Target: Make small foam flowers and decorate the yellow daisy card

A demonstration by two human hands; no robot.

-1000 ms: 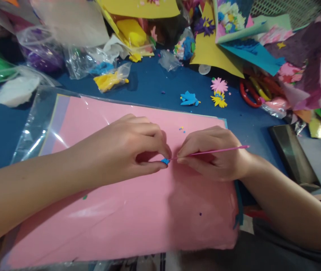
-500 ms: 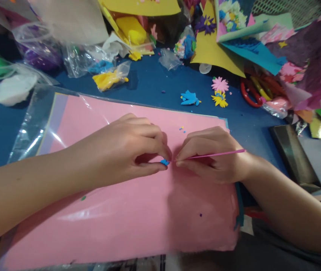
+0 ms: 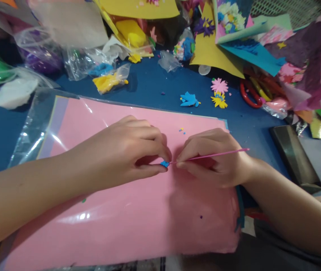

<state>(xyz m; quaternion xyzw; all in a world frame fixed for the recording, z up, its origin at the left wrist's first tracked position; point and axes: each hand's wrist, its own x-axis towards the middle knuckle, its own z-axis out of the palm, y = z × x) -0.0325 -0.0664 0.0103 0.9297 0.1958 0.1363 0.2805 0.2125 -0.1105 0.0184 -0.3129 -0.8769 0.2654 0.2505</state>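
Pinching a small blue piece [image 3: 164,164] between thumb and finger of the left hand [image 3: 137,146], in a narrow grip. Holding a thin pink stick [image 3: 219,154] in the closed fingers of the right hand [image 3: 213,162], aimed at the blue piece; cannot tell if touching it. Working over the middle of a pink sheet [image 3: 126,222]. Showing tiny crumbs [image 3: 181,129] toward the sheet's far edge and a purple dot [image 3: 201,217] toward its near right corner. Beyond the far edge, showing a blue shape [image 3: 189,99] beside a yellow flower [image 3: 219,100] and a pink flower [image 3: 219,85]. Past the right edge, showing a dark case [image 3: 295,158].
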